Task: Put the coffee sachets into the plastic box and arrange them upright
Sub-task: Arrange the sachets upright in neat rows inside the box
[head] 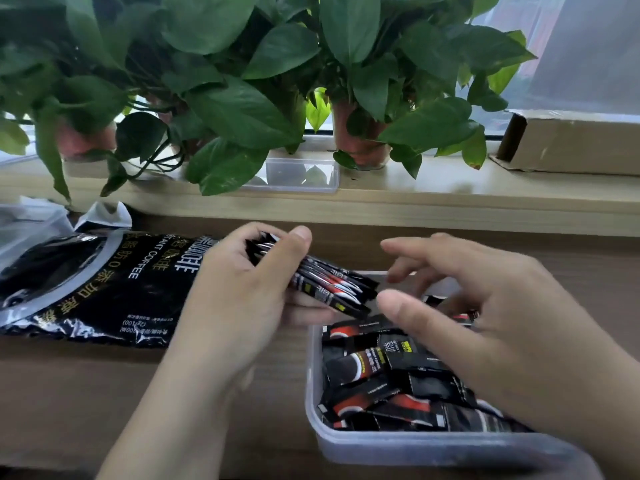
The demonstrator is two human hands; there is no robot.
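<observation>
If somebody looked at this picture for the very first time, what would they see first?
Probably the left hand in the middle, gripping a fanned bundle of slim black-and-red coffee sachets, with the right hand spread open beside them. Just below, a clear plastic box holds a jumble of loose sachets, and big green leafy plants fill the windowsill behind.

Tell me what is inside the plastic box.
Black-and-red coffee sachets lie jumbled in the plastic box, not upright. The right hand covers its far right part; what lies there is hidden.

Plants (pixel 242 64) on sill (pixel 433 188), perhaps frosted window (pixel 571 46)
</observation>
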